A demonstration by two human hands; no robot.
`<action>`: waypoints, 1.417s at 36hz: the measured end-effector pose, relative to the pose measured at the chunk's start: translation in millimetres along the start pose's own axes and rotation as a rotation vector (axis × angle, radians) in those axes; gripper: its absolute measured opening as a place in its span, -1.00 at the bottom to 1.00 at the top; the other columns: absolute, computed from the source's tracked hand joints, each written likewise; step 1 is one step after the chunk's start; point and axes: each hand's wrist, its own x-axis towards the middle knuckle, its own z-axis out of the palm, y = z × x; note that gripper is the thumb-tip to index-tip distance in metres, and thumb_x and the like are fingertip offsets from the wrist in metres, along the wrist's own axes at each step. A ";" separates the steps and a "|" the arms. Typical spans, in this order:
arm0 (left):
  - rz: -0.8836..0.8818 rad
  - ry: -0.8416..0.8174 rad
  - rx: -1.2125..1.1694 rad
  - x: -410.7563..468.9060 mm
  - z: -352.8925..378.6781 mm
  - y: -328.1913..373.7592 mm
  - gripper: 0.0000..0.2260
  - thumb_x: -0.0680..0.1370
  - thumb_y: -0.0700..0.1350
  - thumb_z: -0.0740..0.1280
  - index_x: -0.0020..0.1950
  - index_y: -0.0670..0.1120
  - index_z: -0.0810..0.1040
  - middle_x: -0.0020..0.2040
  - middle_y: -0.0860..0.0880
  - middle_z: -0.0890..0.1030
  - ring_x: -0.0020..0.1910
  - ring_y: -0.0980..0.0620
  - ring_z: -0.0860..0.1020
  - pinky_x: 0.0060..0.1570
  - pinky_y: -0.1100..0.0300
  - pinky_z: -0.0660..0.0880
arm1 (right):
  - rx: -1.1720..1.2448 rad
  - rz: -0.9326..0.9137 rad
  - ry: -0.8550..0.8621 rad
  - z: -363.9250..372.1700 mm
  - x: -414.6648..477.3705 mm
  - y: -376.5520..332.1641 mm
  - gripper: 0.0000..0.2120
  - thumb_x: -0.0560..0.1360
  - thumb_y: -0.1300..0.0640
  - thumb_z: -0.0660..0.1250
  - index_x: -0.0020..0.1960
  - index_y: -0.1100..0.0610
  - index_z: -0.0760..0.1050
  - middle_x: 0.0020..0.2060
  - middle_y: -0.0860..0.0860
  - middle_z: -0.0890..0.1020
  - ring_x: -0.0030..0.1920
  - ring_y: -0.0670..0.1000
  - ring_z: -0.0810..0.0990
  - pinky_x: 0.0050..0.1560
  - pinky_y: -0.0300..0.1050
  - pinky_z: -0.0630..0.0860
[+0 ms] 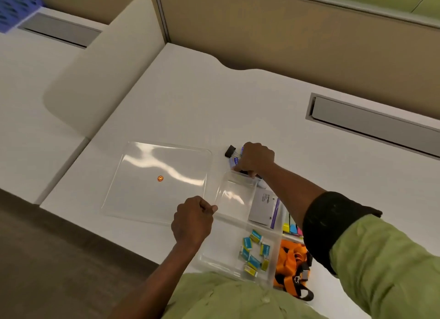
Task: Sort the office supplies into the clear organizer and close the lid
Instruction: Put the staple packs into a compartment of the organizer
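Observation:
The clear organizer (238,194) sits near the desk's front edge. Its flat clear lid (157,178) lies open to the left, with a small orange sticker on it. My left hand (192,219) pinches the organizer's left rim. My right hand (256,159) is curled over the organizer's far edge, closed on small dark items that its fingers mostly hide. A black binder clip (230,151) and blue items lie just beyond that hand. Inside are a white Camlin box (263,208), several small blue-yellow erasers (254,252), coloured sticky tabs (291,228) and an orange lanyard (291,264).
The white desk (202,99) ends at a beige partition behind. A grey cable slot (371,121) runs at the right rear. A rounded cream divider (104,63) separates the neighbouring desk on the left. Brown floor lies at the lower left.

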 end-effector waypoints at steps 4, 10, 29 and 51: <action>0.002 -0.004 -0.010 0.6 -0.6 -0.2 -0.78 0.50 0.12 0.54 -0.23 0.07 0.61 -0.37 0.25 0.51 -0.29 0.13 0.55 -0.36 0.28 0.35 | 0.036 0.050 -0.001 -1.5 -3.0 -6.4 -0.82 0.36 0.07 0.47 -0.10 0.08 0.53 -0.19 0.01 0.65 -0.18 0.08 0.64 -0.16 -0.15 0.47; 0.002 -0.024 -0.015 3.0 -0.9 -1.3 -0.78 0.51 0.11 0.54 -0.24 0.06 0.61 -0.35 0.24 0.54 -0.28 0.10 0.56 -0.37 0.28 0.34 | 0.243 0.147 -0.082 -6.4 -4.1 -1.9 -0.66 0.23 0.06 0.58 -0.09 0.08 0.54 -0.30 -0.01 0.71 -0.28 0.04 0.73 -0.12 -0.12 0.64; 0.013 -0.075 0.028 8.6 -3.7 -0.2 -0.80 0.51 0.13 0.53 -0.14 0.02 0.69 -0.19 0.06 0.70 -0.13 -0.05 0.66 -0.14 0.11 0.54 | 0.424 -0.051 -0.033 -15.7 -154.0 51.8 -0.68 0.29 -0.14 0.64 -0.08 -0.04 0.63 -0.26 -0.12 0.70 -0.34 -0.16 0.70 -0.17 -0.19 0.63; 0.108 -0.175 0.391 45.8 -22.3 38.5 -0.59 0.44 0.34 0.48 -0.05 0.01 0.64 -0.08 0.01 0.63 0.00 -0.13 0.65 -0.08 0.08 0.51 | 0.406 0.007 0.414 32.3 -148.2 101.5 -0.92 0.50 0.01 0.48 -0.05 -0.01 0.67 -0.14 -0.12 0.70 -0.20 -0.13 0.61 -0.14 -0.14 0.61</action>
